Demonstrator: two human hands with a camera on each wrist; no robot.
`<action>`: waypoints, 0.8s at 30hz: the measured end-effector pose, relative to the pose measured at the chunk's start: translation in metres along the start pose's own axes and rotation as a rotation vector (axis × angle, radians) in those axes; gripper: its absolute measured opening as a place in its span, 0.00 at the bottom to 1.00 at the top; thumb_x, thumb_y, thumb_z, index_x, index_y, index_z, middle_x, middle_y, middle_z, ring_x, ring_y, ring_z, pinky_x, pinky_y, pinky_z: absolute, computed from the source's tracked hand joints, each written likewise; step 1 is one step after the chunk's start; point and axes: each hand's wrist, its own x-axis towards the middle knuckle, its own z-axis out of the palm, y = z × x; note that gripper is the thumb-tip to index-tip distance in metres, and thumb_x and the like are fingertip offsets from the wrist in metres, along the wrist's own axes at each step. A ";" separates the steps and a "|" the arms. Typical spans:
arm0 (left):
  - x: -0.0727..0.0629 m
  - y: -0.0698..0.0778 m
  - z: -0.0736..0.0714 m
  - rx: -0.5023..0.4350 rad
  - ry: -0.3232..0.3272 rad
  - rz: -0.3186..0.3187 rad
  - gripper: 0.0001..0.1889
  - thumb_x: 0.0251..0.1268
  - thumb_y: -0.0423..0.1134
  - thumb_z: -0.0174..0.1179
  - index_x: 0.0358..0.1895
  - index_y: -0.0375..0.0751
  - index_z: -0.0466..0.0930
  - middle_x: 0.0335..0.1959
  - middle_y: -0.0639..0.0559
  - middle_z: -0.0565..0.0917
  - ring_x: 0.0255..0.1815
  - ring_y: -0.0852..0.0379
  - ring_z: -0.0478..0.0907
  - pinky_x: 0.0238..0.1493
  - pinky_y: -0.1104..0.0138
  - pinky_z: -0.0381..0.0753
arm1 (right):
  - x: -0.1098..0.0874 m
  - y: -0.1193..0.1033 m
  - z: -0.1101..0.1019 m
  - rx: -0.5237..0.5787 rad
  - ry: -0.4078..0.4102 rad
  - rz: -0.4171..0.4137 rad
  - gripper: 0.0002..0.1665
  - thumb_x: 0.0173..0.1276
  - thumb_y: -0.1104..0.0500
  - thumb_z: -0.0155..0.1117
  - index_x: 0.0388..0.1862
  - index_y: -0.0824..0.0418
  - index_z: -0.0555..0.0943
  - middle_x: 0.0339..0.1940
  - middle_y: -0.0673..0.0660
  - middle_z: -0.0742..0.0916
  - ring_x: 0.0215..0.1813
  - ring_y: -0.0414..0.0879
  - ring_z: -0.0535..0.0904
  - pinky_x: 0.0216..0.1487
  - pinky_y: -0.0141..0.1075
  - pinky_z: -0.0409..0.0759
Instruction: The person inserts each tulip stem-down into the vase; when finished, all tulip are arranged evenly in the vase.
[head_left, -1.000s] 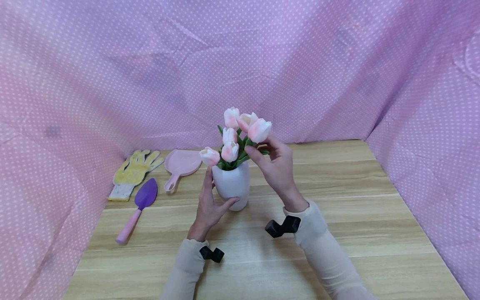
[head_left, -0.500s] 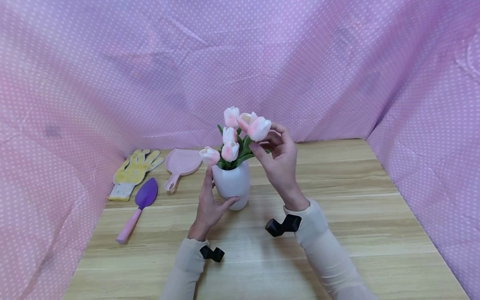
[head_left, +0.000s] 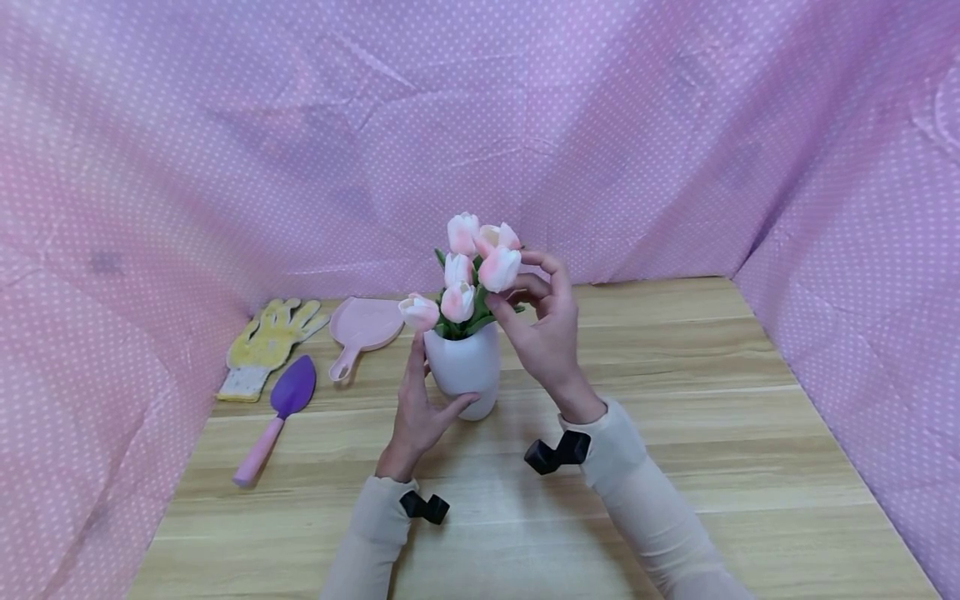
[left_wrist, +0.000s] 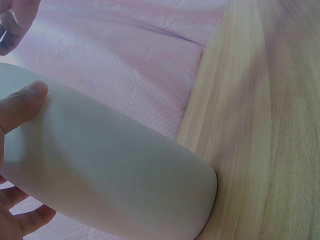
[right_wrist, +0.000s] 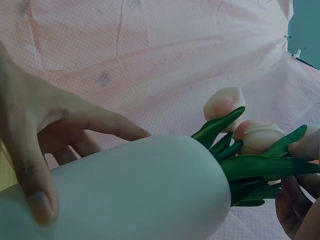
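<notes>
A white vase [head_left: 463, 371] stands upright on the table, holding several pink-and-white tulips with green leaves. My left hand [head_left: 422, 412] grips the vase from its left side, thumb across the front; the left wrist view shows that thumb on the white wall [left_wrist: 115, 155]. At the right of the bunch, my right hand [head_left: 546, 321] pinches the right-front tulip [head_left: 500, 268] just under its bloom, thumb in front and fingers curled behind. Seen from the right wrist, the thumb and fingers close around the stem area beside a long green leaf [right_wrist: 265, 166]. The stem itself is mostly hidden.
To the left lie a yellow-and-white glove [head_left: 264, 346], a small pink dustpan [head_left: 365, 327] and a trowel [head_left: 292, 387] with purple blade and pink handle. A pink dotted cloth [head_left: 637, 142] hangs behind and at both sides of the wooden table [head_left: 712, 433].
My right hand first shifted slightly right along the tulip, then moved left, bringing the bloom left and a little down toward the others. The left hand and vase have stayed put.
</notes>
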 end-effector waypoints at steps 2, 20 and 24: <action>0.000 0.000 0.000 -0.002 0.002 0.006 0.70 0.39 0.29 0.82 0.82 0.50 0.37 0.75 0.30 0.62 0.71 0.31 0.67 0.58 0.37 0.80 | -0.001 0.002 0.001 -0.012 -0.003 -0.007 0.29 0.59 0.76 0.65 0.58 0.77 0.66 0.32 0.69 0.86 0.38 0.33 0.81 0.42 0.29 0.81; 0.000 -0.001 0.000 -0.007 0.009 0.026 0.70 0.38 0.28 0.82 0.82 0.47 0.38 0.75 0.30 0.62 0.70 0.31 0.67 0.57 0.37 0.81 | -0.009 0.009 0.005 -0.074 -0.020 -0.050 0.24 0.61 0.77 0.65 0.55 0.78 0.69 0.37 0.74 0.85 0.41 0.32 0.80 0.42 0.27 0.81; 0.000 -0.002 0.001 -0.004 0.006 0.021 0.70 0.38 0.28 0.82 0.82 0.48 0.38 0.75 0.30 0.62 0.71 0.31 0.67 0.57 0.38 0.81 | -0.010 0.009 0.003 -0.083 -0.026 -0.039 0.25 0.61 0.76 0.66 0.56 0.77 0.69 0.39 0.74 0.86 0.42 0.32 0.80 0.44 0.29 0.82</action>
